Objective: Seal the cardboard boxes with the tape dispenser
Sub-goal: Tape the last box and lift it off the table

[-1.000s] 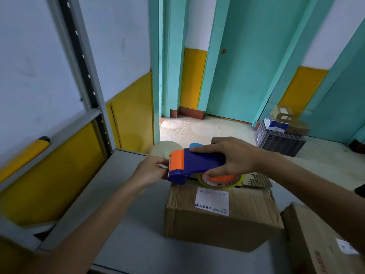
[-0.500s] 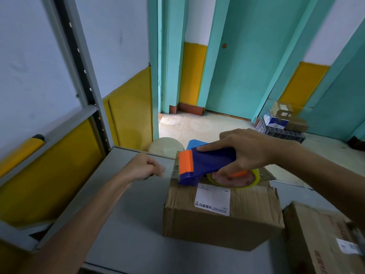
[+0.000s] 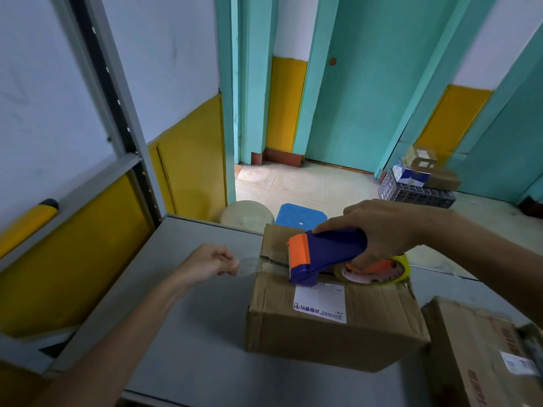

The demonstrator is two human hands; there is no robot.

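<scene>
A brown cardboard box (image 3: pixel 329 324) with a white label stands on the grey table (image 3: pixel 188 342). My right hand (image 3: pixel 382 230) grips a blue and orange tape dispenser (image 3: pixel 326 254) with a yellow-rimmed tape roll, resting on the box's top over the flap seam. My left hand (image 3: pixel 208 264), just left of the box, pinches the free end of clear tape (image 3: pixel 249 264) stretched from the dispenser across the box's left edge.
A second cardboard box (image 3: pixel 482 353) sits at the right edge of the table. Beyond the table stand a round beige stool (image 3: pixel 246 214) and a blue stool (image 3: pixel 299 214). A dark crate (image 3: pixel 414 193) with small boxes stands by the far wall. A metal rack frame (image 3: pixel 117 118) is at left.
The dispenser has moved right along the box top while my left hand stayed left, so a length of clear tape now stretches between them. The view has tilted down slightly.
</scene>
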